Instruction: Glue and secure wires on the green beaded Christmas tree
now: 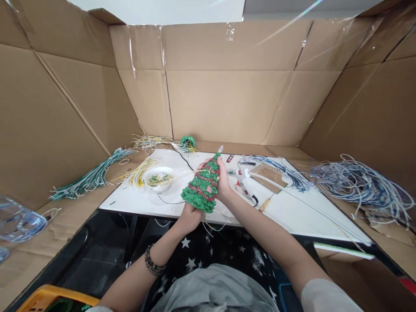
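Note:
A small glittery green Christmas tree ornament (203, 186), with red garlands and a clear tip, is held tilted above the table's front edge. My right hand (222, 178) is closed around its upper part from the right, with fingertips showing on the far side. At the bottom, my left hand (190, 216) grips the base, and its fingers are partly hidden by the tree. Thin pale wires (212, 226) hang below the base. Just left of the tree stands a white bowl (149, 170) holding small green and yellow bits.
Cardboard walls surround the white table (182, 207). Green-white wires (94, 175) lie left, blue-white bundles (357, 182) right. A glue gun (244, 187), a wooden-handled tool (264, 204) and a brown board (268, 177) lie right of the tree. A green ring-shaped piece (187, 142) sits behind.

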Demonstrator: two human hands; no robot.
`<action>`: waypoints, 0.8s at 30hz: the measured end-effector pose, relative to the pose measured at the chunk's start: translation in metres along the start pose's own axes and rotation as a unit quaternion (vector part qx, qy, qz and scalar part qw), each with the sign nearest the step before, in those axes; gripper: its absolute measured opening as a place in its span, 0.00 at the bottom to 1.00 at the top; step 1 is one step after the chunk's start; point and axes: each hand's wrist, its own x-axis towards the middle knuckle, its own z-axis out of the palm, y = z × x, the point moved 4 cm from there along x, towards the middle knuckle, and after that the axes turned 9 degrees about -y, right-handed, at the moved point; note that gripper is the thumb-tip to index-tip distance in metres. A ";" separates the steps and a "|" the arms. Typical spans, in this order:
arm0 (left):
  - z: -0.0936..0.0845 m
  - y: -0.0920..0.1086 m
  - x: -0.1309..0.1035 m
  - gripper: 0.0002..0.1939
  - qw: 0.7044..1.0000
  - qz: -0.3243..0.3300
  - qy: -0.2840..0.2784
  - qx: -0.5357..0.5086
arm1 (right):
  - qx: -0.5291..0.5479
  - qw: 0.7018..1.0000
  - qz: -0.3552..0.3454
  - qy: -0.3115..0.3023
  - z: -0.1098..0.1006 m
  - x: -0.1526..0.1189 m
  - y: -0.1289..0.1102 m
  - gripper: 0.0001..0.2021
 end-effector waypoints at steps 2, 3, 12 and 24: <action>0.001 0.000 -0.001 0.15 1.000 -0.012 0.007 -0.006 | 0.013 1.000 0.003 -0.001 -0.002 0.001 0.000 0.21; 0.001 -0.001 -0.001 0.15 1.000 -0.019 0.006 -0.010 | 0.019 1.000 0.003 -0.002 -0.002 0.001 0.000 0.21; -0.003 -0.008 -0.005 0.18 0.997 -0.058 0.009 -0.050 | 0.025 1.000 -0.008 -0.004 -0.001 0.003 -0.005 0.21; 0.006 -0.024 0.006 0.26 0.947 -0.107 -0.034 -0.300 | 0.052 0.998 -0.031 -0.031 0.004 0.002 -0.009 0.18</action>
